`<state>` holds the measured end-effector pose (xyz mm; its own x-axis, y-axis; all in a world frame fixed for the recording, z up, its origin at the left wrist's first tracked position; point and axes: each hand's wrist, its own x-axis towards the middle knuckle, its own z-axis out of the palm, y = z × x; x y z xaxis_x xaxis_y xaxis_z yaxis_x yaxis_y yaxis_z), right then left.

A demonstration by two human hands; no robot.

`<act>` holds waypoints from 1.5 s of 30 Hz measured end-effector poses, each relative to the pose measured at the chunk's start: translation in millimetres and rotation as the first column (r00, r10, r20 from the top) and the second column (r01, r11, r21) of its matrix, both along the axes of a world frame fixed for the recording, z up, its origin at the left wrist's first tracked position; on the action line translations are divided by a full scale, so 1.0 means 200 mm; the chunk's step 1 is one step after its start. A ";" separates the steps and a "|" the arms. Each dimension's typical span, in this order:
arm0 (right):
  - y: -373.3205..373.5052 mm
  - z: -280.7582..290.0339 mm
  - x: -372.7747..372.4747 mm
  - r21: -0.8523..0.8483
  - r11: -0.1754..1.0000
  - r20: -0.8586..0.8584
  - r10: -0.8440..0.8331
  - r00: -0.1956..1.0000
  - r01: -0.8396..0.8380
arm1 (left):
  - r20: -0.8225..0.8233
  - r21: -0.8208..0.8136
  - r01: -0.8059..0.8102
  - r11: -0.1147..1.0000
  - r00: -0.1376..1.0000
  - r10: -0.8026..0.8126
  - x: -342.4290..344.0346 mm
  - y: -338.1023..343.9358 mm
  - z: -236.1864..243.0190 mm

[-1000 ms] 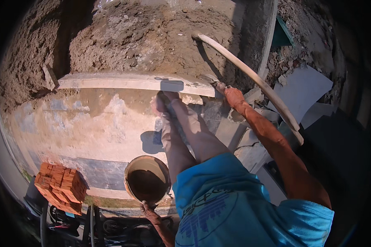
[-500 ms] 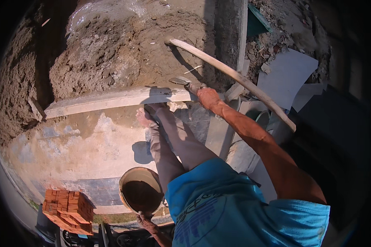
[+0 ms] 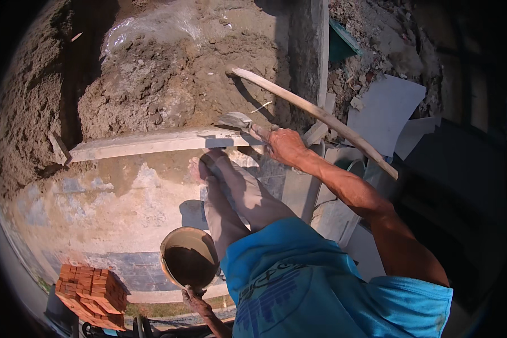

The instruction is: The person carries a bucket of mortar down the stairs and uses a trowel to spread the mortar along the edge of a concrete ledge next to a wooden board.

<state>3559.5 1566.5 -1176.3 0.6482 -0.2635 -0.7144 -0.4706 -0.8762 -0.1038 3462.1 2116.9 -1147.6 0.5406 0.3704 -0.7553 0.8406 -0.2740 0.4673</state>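
My right hand (image 3: 286, 147) is closed around the handle of a trowel (image 3: 234, 120). The metal blade points left, just over the far edge of a long wooden board (image 3: 135, 147), beside a heap of wet, brown mortar or sand mix (image 3: 169, 93). Down at the lower left, my left hand (image 3: 196, 301) grips the near rim of a round bucket (image 3: 187, 239). The bucket is tilted, and its shadowed inside looks dark; what it holds I cannot make out. The left fingers are partly hidden at the rim.
A long wooden handle (image 3: 315, 111) slants from the heap toward the right, past my right forearm. A stack of orange bricks (image 3: 90, 293) stands at the lower left. White sheets (image 3: 386, 110), rubble (image 3: 372, 45) and a green object (image 3: 342, 42) lie on the right.
My right hand and the trowel have moved slightly left, and more of the blade's face shows. My left hand still holds the bucket, which has tipped a little. The whole view has shifted slightly.
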 end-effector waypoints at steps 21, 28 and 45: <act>-1.65 -0.28 0.08 -0.703 0.690 -0.017 0.226 0.974 -0.172 | -0.305 0.052 -0.069 0.996 0.949 0.082 -0.28 0.14 0.05; -1.77 -0.63 -0.01 -0.618 0.680 -0.264 0.293 0.919 -0.395 | -0.209 0.167 0.744 0.648 0.668 -0.714 -0.42 0.17 0.12; -1.31 -0.42 -0.36 -0.336 0.740 -0.229 0.536 0.813 -0.582 | -0.076 0.040 0.375 0.926 0.925 -0.371 -0.67 0.10 0.01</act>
